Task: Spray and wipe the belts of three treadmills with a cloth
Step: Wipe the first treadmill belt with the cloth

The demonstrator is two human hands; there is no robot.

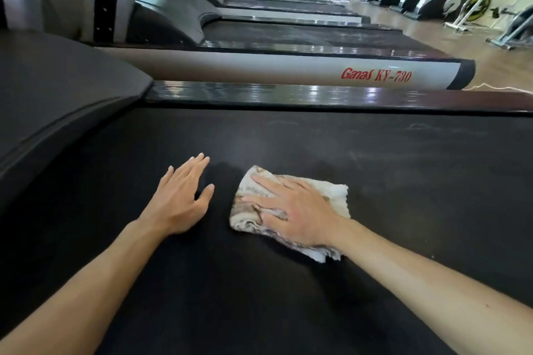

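Head view: right hand (pixel 297 210) presses cloth (pixel 337 196) flat, left hand (pixel 178 199) open on belt (pixel 403 181); rail (pixel 259 69) reads "Ganas KY-730".

On the treadmill belt (pixel 375 167), the right hand (pixel 300 213) lies on the cloth (pixel 334 196), the left hand (pixel 178 199) just left of it.

Right hand (pixel 297 215) presses cloth (pixel 336 196) on belt (pixel 403 181) — left hand (pixel 178 199) flat
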